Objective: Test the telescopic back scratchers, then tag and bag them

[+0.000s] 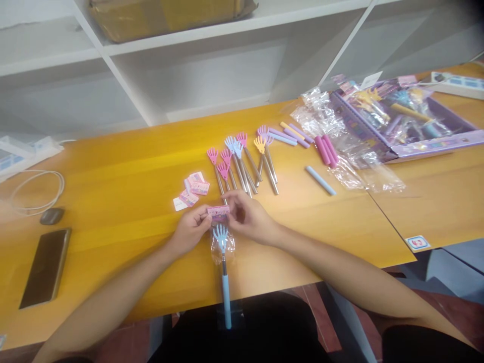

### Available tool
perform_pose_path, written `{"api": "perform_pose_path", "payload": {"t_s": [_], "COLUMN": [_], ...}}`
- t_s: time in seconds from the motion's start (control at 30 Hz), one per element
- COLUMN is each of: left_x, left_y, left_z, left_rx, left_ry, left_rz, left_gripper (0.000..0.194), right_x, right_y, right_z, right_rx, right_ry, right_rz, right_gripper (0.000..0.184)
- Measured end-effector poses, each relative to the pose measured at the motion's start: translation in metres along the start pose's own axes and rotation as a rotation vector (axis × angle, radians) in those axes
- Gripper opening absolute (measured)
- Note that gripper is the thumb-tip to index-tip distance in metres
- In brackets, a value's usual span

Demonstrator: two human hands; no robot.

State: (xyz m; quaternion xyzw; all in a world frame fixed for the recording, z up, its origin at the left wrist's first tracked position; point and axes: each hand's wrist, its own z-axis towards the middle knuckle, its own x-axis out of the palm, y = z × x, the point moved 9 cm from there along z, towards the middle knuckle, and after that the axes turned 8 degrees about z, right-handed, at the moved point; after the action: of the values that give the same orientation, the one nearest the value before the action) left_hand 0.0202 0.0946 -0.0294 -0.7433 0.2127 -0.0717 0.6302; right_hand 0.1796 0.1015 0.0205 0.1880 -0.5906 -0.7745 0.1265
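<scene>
Between my left hand (pixel 191 229) and my right hand (pixel 251 219) is a small pink printed card (pixel 218 213), pinched at both its ends. Directly below the card lies a blue back scratcher (pixel 226 295) in a clear plastic bag (pixel 230 247); its handle reaches over the table's front edge. Just beyond my hands, several back scratcher heads on bare metal rods lie in a loose group, among them a pink one (pixel 223 170), a blue one (pixel 238 148) and a yellow one (pixel 260 144). More pink cards (pixel 189 195) lie scattered left of them.
Loose handle tubes (pixel 320 180) lie to the right, by crumpled clear bags (pixel 315 113) and a purple box (pixel 434 146) holding bagged back scratchers. At the left are a phone (pixel 45 267), a mouse (pixel 52 216) and a white cable (pixel 62 184). White shelving (pixel 234 45) stands behind the table.
</scene>
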Motion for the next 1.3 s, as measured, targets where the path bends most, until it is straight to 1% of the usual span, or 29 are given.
{"api": "perform_pose_path", "payload": {"t_s": [0.17,0.23,0.27,0.3,0.37,0.4,0.47,0.5,0.57,0.63,0.67,0.7,0.77,0.87,0.93,0.97,1.0,1.03,1.07,1.1,1.13,1.2,1.23,1.3], "left_x": [0.000,-0.001,-0.002,-0.004,-0.008,-0.009,-0.012,-0.013,-0.014,-0.014,-0.014,-0.012,-0.009,-0.005,-0.001,0.001,0.004,0.006,0.009,0.010,0.011,0.012,0.013,0.013], "left_y": [0.004,0.005,0.005,0.005,0.003,0.002,0.001,0.002,0.006,0.011,0.013,0.014,0.013,0.008,0.004,0.003,0.001,-0.001,-0.003,-0.005,-0.006,-0.008,-0.009,-0.009], "left_z": [0.001,0.002,0.003,0.003,0.003,0.003,0.002,0.001,0.001,0.002,0.003,0.004,0.006,0.008,0.009,0.009,0.009,0.009,0.008,0.007,0.007,0.007,0.006,0.006], "left_rx": [-0.012,-0.021,-0.023,-0.023,-0.015,-0.009,-0.003,-0.008,-0.032,-0.064,-0.079,-0.091,-0.100,-0.082,-0.074,-0.076,-0.077,-0.075,-0.072,-0.068,-0.065,-0.061,-0.060,-0.059], "left_ry": [0.010,0.000,-0.012,-0.029,-0.072,-0.090,-0.113,-0.120,-0.131,-0.126,-0.116,-0.102,-0.064,0.011,0.080,0.121,0.163,0.202,0.234,0.257,0.270,0.276,0.277,0.280], "left_rz": [-0.012,-0.017,-0.022,-0.024,-0.027,-0.031,-0.046,-0.057,-0.092,-0.151,-0.186,-0.222,-0.284,-0.379,-0.448,-0.470,-0.478,-0.474,-0.461,-0.446,-0.433,-0.425,-0.424,-0.420], "left_gripper": [0.033,0.033,0.034,0.034,0.034,0.035,0.036,0.037,0.039,0.040,0.041,0.042,0.041,0.035,0.035,0.037,0.040,0.043,0.046,0.047,0.047,0.046,0.046,0.045], "right_x": [-0.003,-0.007,-0.010,-0.011,-0.008,-0.002,0.018,0.029,0.050,0.057,0.057,0.056,0.056,0.061,0.055,0.045,0.028,0.004,-0.029,-0.068,-0.113,-0.213,-0.264,-0.351], "right_y": [0.000,0.002,0.005,0.009,0.019,0.025,0.034,0.039,0.042,0.040,0.037,0.033,0.025,0.013,0.007,0.006,0.006,0.007,0.011,0.017,0.026,0.045,0.058,0.074], "right_z": [0.002,0.003,0.002,0.001,-0.007,-0.013,-0.029,-0.037,-0.052,-0.064,-0.069,-0.074,-0.084,-0.099,-0.105,-0.106,-0.105,-0.103,-0.098,-0.093,-0.086,-0.074,-0.070,-0.056], "right_rx": [-0.013,-0.007,0.000,0.014,0.063,0.095,0.148,0.165,0.211,0.307,0.367,0.425,0.503,0.507,0.468,0.444,0.418,0.392,0.355,0.313,0.264,0.233,0.226,0.295], "right_ry": [0.014,0.015,0.003,-0.011,-0.011,0.014,0.120,0.177,0.285,0.316,0.298,0.264,0.170,0.012,-0.076,-0.117,-0.160,-0.211,-0.280,-0.350,-0.426,-0.620,-0.741,-0.844], "right_rz": [-0.061,-0.168,-0.243,-0.333,-0.551,-0.664,-0.857,-0.912,-0.939,-0.895,-0.840,-0.752,-0.488,-0.044,0.131,0.178,0.199,0.202,0.182,0.132,0.045,-0.218,-0.346,-0.528], "right_gripper": [0.043,0.042,0.039,0.032,0.009,0.013,0.038,0.044,0.046,0.042,0.039,0.035,0.027,0.020,0.020,0.021,0.023,0.025,0.027,0.028,0.029,0.025,0.022,0.019]}}
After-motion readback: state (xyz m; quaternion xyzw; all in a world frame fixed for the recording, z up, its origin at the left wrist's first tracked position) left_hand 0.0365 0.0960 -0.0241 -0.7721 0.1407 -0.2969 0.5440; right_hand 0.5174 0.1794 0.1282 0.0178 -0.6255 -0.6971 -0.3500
